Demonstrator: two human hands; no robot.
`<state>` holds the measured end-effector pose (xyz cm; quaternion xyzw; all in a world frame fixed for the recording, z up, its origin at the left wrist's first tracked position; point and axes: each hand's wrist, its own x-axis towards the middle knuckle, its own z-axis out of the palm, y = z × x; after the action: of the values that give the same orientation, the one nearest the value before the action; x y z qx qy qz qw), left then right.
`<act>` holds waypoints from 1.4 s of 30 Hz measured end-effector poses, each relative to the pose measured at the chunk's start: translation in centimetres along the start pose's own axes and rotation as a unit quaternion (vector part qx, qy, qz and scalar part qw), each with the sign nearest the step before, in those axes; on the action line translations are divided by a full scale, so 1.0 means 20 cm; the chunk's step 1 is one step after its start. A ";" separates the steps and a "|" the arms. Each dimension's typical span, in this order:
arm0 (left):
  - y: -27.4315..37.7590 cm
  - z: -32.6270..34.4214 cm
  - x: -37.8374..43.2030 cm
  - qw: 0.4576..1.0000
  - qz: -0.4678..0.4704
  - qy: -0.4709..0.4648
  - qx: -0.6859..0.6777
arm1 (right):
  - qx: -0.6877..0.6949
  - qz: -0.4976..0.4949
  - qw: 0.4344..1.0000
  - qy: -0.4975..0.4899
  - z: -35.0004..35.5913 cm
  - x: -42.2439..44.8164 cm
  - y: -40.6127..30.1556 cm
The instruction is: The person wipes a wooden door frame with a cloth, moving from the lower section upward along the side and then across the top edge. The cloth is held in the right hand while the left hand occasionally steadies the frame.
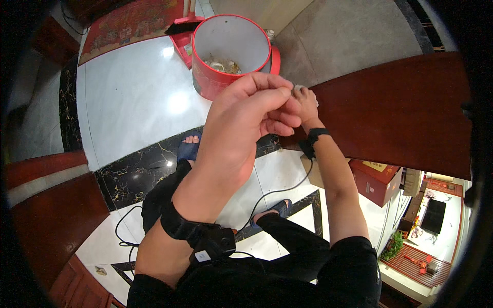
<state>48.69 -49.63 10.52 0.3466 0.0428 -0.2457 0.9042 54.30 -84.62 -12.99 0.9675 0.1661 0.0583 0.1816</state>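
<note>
My left hand [246,111] is raised in the middle of the view, close to the camera. Its thumb and index finger meet at the tips, the other fingers are curled, and nothing shows between them. Farther out, my right hand [307,104] is closed over a crumpled white cloth or tissue [298,88], mostly covered by the fingers. That hand is at the edge of a dark red wooden panel [389,111]; contact is unclear. Beyond my left hand stands a round red-rimmed bin [231,42] with litter [223,66] at its bottom.
A red dustpan [183,48] and dark broom bristles [183,27] are left of the bin. Cables [265,200] hang from black wrist devices [210,240]. A red box [373,181] sits beneath the panel. A dark marble strip [150,169] crosses the tiled floor.
</note>
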 end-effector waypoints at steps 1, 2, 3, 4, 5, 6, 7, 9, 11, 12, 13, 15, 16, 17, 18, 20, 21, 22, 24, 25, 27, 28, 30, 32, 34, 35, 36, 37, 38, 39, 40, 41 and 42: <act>0.00 0.00 0.01 1.000 -0.002 0.001 -0.002 | 0.030 0.036 0.999 0.015 0.01 -0.09 -0.04; 0.00 0.00 0.01 1.000 0.000 0.002 -0.009 | 0.058 0.044 0.997 -0.033 0.03 -0.20 -0.08; 0.01 0.00 0.01 1.000 -0.002 0.002 -0.011 | 0.042 0.044 0.995 -0.081 0.05 -0.34 -0.13; 0.01 -0.01 0.01 1.000 -0.002 0.001 -0.015 | -0.009 0.043 0.987 -0.155 0.07 -0.47 -0.17; 0.02 -0.01 0.01 1.000 0.011 -0.009 -0.024 | -0.051 0.022 0.964 -0.258 0.09 -0.56 -0.19; 0.03 -0.01 0.01 0.999 0.013 -0.007 -0.033 | -0.078 -0.042 0.938 -0.335 0.10 -0.63 -0.21; 0.03 -0.01 0.00 1.000 0.001 -0.005 -0.026 | -0.065 -0.053 0.922 -0.379 0.09 -0.67 -0.22; 0.04 -0.01 -0.01 1.000 0.001 -0.018 -0.024 | -0.043 -0.053 0.938 -0.340 0.04 -0.63 -0.20; 0.05 -0.02 -0.02 1.000 0.003 -0.006 -0.014 | -0.021 -0.019 0.957 -0.287 -0.06 -0.48 -0.15; 0.05 -0.03 -0.02 1.000 -0.008 0.004 -0.004 | -0.020 0.034 0.981 -0.189 -0.11 -0.38 -0.12; 0.06 -0.04 -0.01 1.000 -0.009 -0.002 -0.005 | -0.026 0.086 0.989 -0.120 -0.17 -0.28 -0.08; 0.05 -0.06 0.00 1.000 0.013 0.003 0.008 | -0.018 -0.029 0.999 -0.032 -0.28 -0.09 0.10; 0.05 -0.07 0.00 1.000 0.021 -0.007 0.004 | -0.010 -0.038 0.999 -0.019 -0.31 -0.04 0.14; 0.04 -0.07 0.00 0.999 0.030 -0.013 0.010 | -0.005 -0.055 0.997 0.045 -0.31 -0.02 0.16; 0.03 -0.08 0.01 0.999 0.034 -0.010 0.017 | 0.004 -0.050 0.999 0.019 -0.30 -0.04 0.17; 0.02 -0.07 0.02 0.998 0.047 -0.031 0.002 | -0.001 -0.053 0.995 0.080 -0.21 -0.18 0.12; 0.02 -0.07 0.02 0.999 0.038 -0.020 0.011 | 0.016 -0.055 0.997 0.046 -0.17 -0.31 0.07; 0.02 -0.06 0.02 0.999 0.036 -0.015 0.010 | -0.018 -0.009 0.998 -0.054 -0.11 -0.45 -0.01; 0.03 -0.05 0.02 0.999 0.038 -0.019 0.007 | -0.010 0.008 0.990 -0.141 -0.03 -0.72 -0.13; 0.03 -0.05 0.02 0.999 0.040 -0.013 0.006 | -0.043 -0.033 0.976 -0.210 0.00 -0.79 -0.16; 0.03 -0.02 0.01 0.999 0.033 -0.013 0.003 | -0.011 -0.042 0.968 -0.249 0.00 -0.83 -0.19; 0.03 -0.01 0.01 0.999 0.032 -0.003 0.010 | 0.008 -0.033 0.968 -0.249 -0.04 -0.80 -0.16; 0.01 0.02 0.01 1.000 0.023 -0.007 0.005 | 0.000 -0.004 0.979 -0.205 -0.15 -0.63 -0.10; -0.01 0.03 0.02 0.999 0.032 -0.019 0.002 | 0.005 0.045 0.996 -0.078 -0.33 -0.44 0.02; -0.04 0.04 0.03 0.999 0.034 -0.038 -0.004 | 0.019 -0.022 0.999 0.032 -0.52 -0.30 0.17; -0.06 0.04 0.04 0.998 0.045 -0.052 -0.007 | 0.005 -0.034 0.998 0.058 -0.56 -0.24 0.22; -0.08 0.05 0.04 0.997 0.055 -0.049 -0.005 | -0.002 -0.018 0.999 0.030 -0.59 -0.24 0.23; -0.10 0.05 0.05 0.997 0.063 -0.039 -0.004 | -0.007 -0.040 0.996 0.085 -0.58 -0.25 0.24; -0.11 0.06 0.05 0.998 0.054 -0.042 -0.009 | -0.015 -0.011 0.998 0.055 -0.55 -0.32 0.21; -0.12 0.06 0.05 0.998 0.048 -0.046 -0.013 | -0.019 -0.007 0.997 0.069 -0.48 -0.42 0.16; -0.12 0.07 0.05 0.996 0.062 -0.066 -0.024 | -0.013 0.002 0.998 0.057 -0.40 -0.54 0.08; -0.11 0.07 0.04 0.998 0.043 -0.046 -0.018 | -0.006 0.029 0.998 -0.055 -0.29 -0.65 0.00; -0.11 0.07 0.04 0.998 0.044 -0.045 -0.019 | 0.028 0.017 0.996 -0.082 -0.22 -0.80 -0.06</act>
<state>48.24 -52.16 10.03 0.3195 -0.0081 -0.2205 0.9215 38.14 -87.52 -10.25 0.9764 0.1356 -0.0224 0.1667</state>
